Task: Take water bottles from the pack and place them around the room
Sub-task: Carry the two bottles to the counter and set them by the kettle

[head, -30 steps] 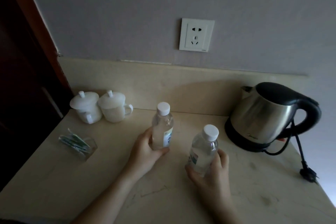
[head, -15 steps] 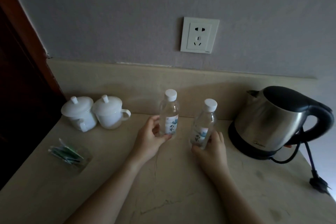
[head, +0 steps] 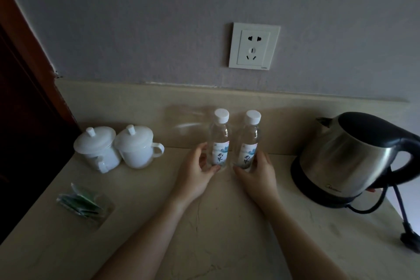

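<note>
Two water bottles stand upright and just beside each other at the back of the counter (head: 216, 234), close against the backsplash, labels facing you. Your left hand (head: 195, 173) curls around the left bottle (head: 219, 141), fingers on its far side and thumb pressed at the base of the label. Your right hand (head: 258, 170) wraps the lower part of the right bottle (head: 248, 143) the same way. Both white caps are on. At nine o'clock from the bottles sit two lidded white cups (head: 118, 148), touching. At about eight o'clock lies a clear holder with green sachets (head: 85, 206). At three o'clock stands a steel kettle (head: 354, 157) on its dark base. At twelve o'clock, up on the wall, is a white socket (head: 253, 46).
</note>
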Tool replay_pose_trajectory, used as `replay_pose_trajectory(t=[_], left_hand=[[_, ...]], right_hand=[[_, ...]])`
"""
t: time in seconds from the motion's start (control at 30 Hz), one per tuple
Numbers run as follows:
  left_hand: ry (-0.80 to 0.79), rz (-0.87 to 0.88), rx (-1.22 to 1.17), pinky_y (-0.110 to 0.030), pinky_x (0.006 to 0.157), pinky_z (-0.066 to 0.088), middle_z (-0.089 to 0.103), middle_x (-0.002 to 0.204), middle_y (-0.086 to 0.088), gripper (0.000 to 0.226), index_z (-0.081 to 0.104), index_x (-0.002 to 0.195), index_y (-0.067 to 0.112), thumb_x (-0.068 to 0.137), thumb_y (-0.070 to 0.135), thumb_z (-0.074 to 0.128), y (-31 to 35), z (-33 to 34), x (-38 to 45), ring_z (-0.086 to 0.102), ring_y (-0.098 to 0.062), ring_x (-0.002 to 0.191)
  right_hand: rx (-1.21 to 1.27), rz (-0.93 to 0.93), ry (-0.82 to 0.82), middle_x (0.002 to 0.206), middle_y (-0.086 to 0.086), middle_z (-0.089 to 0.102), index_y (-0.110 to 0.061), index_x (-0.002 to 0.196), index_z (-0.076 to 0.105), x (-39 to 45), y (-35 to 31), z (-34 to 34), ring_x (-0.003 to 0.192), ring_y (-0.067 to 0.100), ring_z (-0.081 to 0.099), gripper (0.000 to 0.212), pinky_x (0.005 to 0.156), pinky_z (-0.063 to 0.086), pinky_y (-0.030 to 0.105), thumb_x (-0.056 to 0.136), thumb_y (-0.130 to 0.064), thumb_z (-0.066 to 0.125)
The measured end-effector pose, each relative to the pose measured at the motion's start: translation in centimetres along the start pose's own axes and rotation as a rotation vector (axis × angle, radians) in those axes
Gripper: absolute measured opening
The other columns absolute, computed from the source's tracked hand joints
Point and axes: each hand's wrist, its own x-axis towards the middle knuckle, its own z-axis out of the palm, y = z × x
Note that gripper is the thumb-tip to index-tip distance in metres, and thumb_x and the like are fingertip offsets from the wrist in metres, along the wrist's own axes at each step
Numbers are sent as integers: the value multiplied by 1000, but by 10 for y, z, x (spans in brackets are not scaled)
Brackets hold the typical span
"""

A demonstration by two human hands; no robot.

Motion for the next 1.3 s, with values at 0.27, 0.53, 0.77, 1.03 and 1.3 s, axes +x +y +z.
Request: replay_pose_trajectory(t=[0.27,0.53,0.77,1.03,1.3], left_hand=[[12,53,22,-36,105,49,60,131,2,61,54,128,30,79,1,76,-9,5,14,60,-7,121],[-6,92,51,-43,105,49,54,130,10,59,52,133,27,78,19,74,-27,8,26,58,-11,123],[1,17,155,-42,103,49,59,130,6,61,50,129,34,72,41,71,-23,10,23,59,-9,120],[292,65,256,-34,85,57,65,117,8,48,57,127,20,82,28,73,52,-6,-58,64,-9,97],[726,237,594,-18,68,48,64,86,9,19,66,92,19,81,34,66,147,-138,-194,61,-7,75]], right_hand=[[12,52,-12,101,-7,62,-24,105,54,8,-3,5,84,2,58,44,66,41,12,72,-24,83],[23,40,-12,103,-9,65,-24,113,53,14,-1,10,87,1,61,48,69,44,11,74,-22,82],[6,41,-55,110,-5,63,-20,122,50,14,-2,12,92,8,60,57,67,41,15,74,-25,80],[112,19,57,124,1,44,-13,135,44,-31,-37,-21,116,21,51,74,100,47,43,73,-32,81],[315,-501,-350,84,-11,66,-26,99,64,-121,-188,27,81,2,60,28,68,46,18,76,-42,64]])
